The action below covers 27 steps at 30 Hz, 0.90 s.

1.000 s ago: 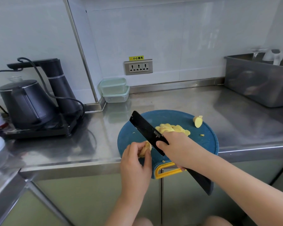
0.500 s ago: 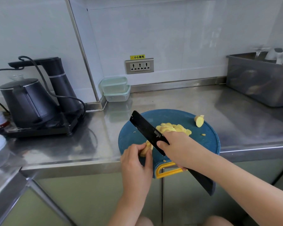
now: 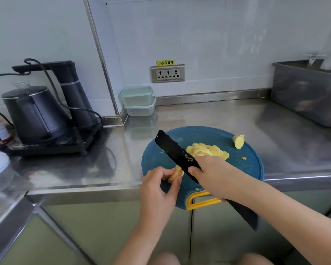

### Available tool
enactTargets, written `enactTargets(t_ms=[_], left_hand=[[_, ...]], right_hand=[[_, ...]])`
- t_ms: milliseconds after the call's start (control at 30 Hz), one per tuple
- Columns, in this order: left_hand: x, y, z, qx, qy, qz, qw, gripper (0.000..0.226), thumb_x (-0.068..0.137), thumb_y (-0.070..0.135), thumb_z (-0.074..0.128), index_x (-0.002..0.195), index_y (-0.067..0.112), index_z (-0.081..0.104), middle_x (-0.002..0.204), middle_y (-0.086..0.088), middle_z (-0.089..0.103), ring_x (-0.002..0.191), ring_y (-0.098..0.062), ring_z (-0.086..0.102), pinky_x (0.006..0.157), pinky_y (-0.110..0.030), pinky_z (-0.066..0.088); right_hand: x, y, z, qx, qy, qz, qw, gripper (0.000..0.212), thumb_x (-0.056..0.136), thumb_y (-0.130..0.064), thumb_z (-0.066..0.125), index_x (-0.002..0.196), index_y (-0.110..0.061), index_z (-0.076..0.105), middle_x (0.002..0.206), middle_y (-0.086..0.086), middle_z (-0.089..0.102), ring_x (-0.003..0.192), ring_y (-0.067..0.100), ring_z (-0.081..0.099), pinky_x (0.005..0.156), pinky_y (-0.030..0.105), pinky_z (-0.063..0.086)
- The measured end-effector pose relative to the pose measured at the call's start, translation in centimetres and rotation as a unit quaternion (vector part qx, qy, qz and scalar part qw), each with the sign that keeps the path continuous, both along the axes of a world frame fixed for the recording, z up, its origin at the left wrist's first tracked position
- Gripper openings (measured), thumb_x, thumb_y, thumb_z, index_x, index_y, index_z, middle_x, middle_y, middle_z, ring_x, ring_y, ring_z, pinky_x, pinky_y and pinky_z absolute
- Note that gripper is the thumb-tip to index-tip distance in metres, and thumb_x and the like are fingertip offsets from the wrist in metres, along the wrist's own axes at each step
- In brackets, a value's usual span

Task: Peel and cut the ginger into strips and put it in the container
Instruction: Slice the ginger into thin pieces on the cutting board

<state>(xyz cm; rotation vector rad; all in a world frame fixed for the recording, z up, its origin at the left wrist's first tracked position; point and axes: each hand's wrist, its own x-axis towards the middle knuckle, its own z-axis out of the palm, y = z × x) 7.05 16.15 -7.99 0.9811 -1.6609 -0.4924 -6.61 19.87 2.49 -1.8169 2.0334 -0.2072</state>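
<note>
Left hand: your left hand [image 3: 161,186] pinches the ginger piece [image 3: 177,174] between thumb and curled fingers at the near-left of the cutting board [image 3: 252,169]. This looks meant to steady it with the fingertips tucked back from the edge.
Right hand: your right hand [image 3: 212,175] is wrapped around the knife [image 3: 174,150] high up, where blade meets handle, probably for control on short cuts.
Knife axis: it lies on a diagonal, tip toward the far left, handle end toward the near right, past the desk [image 3: 218,119] edge.
Ginger axis: the piece seems to lie crosswise to the blade, its cut end facing it. You cannot tell whether they touch.
Slices: the slices [image 3: 208,151] are heaped mid-board beyond your right hand, apparently parked clear of the cutting spot.
Stub: a stub [image 3: 238,141] lies apart at the board's far right.
Containers: the stacked containers [image 3: 139,101] sit lidded by the back wall, well apart, so you have no strips to load yet.
</note>
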Motion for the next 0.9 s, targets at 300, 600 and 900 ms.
enactTargets(t_ms=[300,600,900], left_hand=[[-0.1,-0.4,-0.4,-0.012,0.001,0.01,1.0,0.025,0.08,0.043,0.057,0.079,0.019,0.061,0.083,0.021,0.061,0.081,-0.008,0.058,0.071,-0.03,0.048],[-0.4,-0.2,-0.3,0.012,0.036,0.023,0.999,0.023,0.081,0.045,0.061,0.08,0.023,0.064,0.08,0.016,0.063,0.079,-0.01,0.058,0.071,-0.037,0.049],[-0.1,-0.3,-0.2,-0.004,-0.03,0.008,0.999,0.016,0.083,0.03,0.062,0.09,0.017,0.065,0.084,0.012,0.062,0.082,-0.011,0.056,0.071,-0.036,0.049]], right_hand=[[0.2,-2.5,-0.1,-0.012,0.042,0.042,0.998,0.028,0.102,-0.023,0.035,0.078,-0.014,0.044,0.07,-0.001,0.044,0.073,0.02,0.051,0.054,0.02,0.036],[0.1,-0.5,-1.3,-0.025,-0.01,0.007,1.0,0.031,0.103,-0.03,0.029,0.087,-0.01,0.048,0.071,0.0,0.046,0.075,0.021,0.051,0.055,0.022,0.036],[-0.5,1.0,-1.2,-0.002,0.02,0.017,1.0,0.034,0.103,-0.03,0.031,0.075,-0.015,0.043,0.072,0.001,0.05,0.063,0.016,0.049,0.055,0.023,0.039]])
